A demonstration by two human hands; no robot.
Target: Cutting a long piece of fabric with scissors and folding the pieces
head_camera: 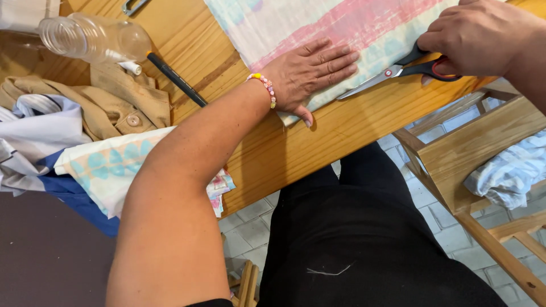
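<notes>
The right hand is closed through the loops of a pair of black-and-red-handled scissors, held at the near edge of the wooden bench. The steel blades are seen to run from that hand toward the left hand, their long axis lying roughly along the bench's near edge, with the tips just short of the left fingertips. The left hand is laid flat, fingers spread, pressing down a pale printed cloth with pink and turquoise blocks; nothing is gripped by it. A beaded bracelet of pink and yellow is worn at its wrist. The cloth is spread over the far right part of the bench, its hem reaching the near edge under the left palm.

Farther left, a black pencil-like rod lies slantwise on the bare wood, and a clear plastic bottle lies on its side near the far left corner. A heap of tan, white and blue garments hangs over the left end. A wooden chair with a crumpled cloth stands to the right.
</notes>
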